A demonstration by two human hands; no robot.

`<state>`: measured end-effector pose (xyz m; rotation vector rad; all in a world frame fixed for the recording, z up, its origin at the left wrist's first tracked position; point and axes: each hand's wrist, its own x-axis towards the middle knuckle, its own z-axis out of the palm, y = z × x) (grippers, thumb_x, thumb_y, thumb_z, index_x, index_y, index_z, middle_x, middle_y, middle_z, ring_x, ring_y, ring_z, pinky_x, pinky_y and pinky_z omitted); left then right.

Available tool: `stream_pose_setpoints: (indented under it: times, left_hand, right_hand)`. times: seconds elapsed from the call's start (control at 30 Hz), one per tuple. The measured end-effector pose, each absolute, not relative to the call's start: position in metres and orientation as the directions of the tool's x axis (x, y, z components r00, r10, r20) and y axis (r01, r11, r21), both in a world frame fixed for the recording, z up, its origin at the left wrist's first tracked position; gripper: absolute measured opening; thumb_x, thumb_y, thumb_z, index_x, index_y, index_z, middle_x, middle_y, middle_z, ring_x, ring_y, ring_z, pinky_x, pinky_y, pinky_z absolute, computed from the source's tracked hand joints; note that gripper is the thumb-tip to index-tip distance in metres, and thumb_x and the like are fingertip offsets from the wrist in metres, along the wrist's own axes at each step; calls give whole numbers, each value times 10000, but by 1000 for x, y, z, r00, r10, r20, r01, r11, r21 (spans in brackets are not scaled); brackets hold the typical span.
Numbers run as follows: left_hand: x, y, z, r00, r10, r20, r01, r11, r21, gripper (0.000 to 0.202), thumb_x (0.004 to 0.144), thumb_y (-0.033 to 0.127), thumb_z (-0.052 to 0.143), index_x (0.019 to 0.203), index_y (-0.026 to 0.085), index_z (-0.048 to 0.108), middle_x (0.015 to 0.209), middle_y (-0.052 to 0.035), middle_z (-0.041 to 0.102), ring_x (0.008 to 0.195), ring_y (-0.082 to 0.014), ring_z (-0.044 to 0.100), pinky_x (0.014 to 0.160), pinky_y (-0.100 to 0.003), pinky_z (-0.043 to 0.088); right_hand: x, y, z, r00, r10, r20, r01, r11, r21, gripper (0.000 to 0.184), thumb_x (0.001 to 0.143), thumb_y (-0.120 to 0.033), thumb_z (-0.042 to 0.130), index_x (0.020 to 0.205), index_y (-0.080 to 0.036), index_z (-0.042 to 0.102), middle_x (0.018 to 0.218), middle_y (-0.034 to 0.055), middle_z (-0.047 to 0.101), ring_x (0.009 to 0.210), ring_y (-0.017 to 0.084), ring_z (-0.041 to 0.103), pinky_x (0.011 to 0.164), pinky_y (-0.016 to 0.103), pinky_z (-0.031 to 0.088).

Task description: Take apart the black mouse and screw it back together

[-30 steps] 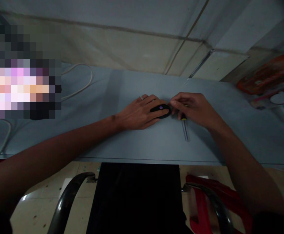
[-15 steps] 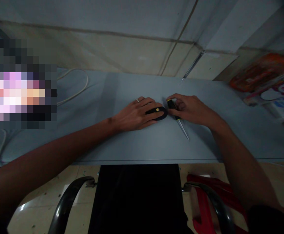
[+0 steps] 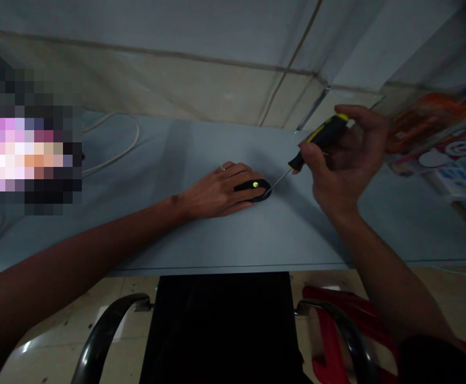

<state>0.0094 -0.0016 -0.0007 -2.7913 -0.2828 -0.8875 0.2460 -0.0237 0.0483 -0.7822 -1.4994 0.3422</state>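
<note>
My left hand [image 3: 216, 193] rests over a small black oval computer mouse [image 3: 254, 188], holding it down on the grey-blue table top. A ring shows on one finger. A green-yellow dot glows on the mouse. My right hand [image 3: 347, 160] is raised above the table, pinching a black-and-yellow screwdriver [image 3: 321, 136] by its handle. The thin metal shaft slants down and left, and its tip meets the right end of the mouse. The mouse's far side is hidden by my left fingers.
A white cable [image 3: 112, 154] curves along the table's far left. A pixelated patch [image 3: 28, 144] covers something there. Colourful packaging [image 3: 428, 128] lies at the right. Below the near table edge stand a black chair back [image 3: 216, 325] with curved metal arms and a red chair [image 3: 337, 325].
My right hand has lifted the screwdriver off the table and turned it, bringing its tip to the mouse. My left hand stays on the mouse, and the view has shifted slightly.
</note>
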Motion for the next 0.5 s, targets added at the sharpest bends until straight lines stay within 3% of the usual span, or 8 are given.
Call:
stream_pose_setpoints:
  times: [0.17,0.3,0.37,0.5]
  left_hand:
    - [9,-2,-1,789,105,606,232,-963,-135,295,1059,355,529,1317,217,562,1368,-85,635,1228,-218,609,1004,-396,535]
    - [9,-1,-1,791,97,604,209,-971,-118,313,1052,344,540,1332,207,568,1377,-102,627,1238,-229,607,1020,-416,530]
    - [9,-2,0,796,103,596,212,-971,-115,313,1053,345,538,1336,213,567,1376,-102,627,1244,-231,609,1018,-417,531]
    - [9,-3,0,799,115,590,230,-965,-124,303,1061,354,526,1340,238,553,1383,-81,626,1252,-222,609,1014,-403,541]
  right_hand:
    - [251,-17,45,169,481,860,297,807,-510,556,795,-364,849,1265,-322,556,1060,-22,653,935,175,728,603,264,648]
    - [253,-17,44,169,482,860,340,791,-509,616,797,-406,846,1314,-351,517,1147,14,650,1119,278,702,732,390,686]
    - [252,-18,45,167,480,861,361,783,-507,604,801,-414,839,1314,-354,525,1132,17,649,1081,268,709,713,381,685]
    - [252,-16,48,116,384,916,388,831,-398,608,732,-427,892,1267,-373,608,1146,-15,617,808,128,679,532,221,607]
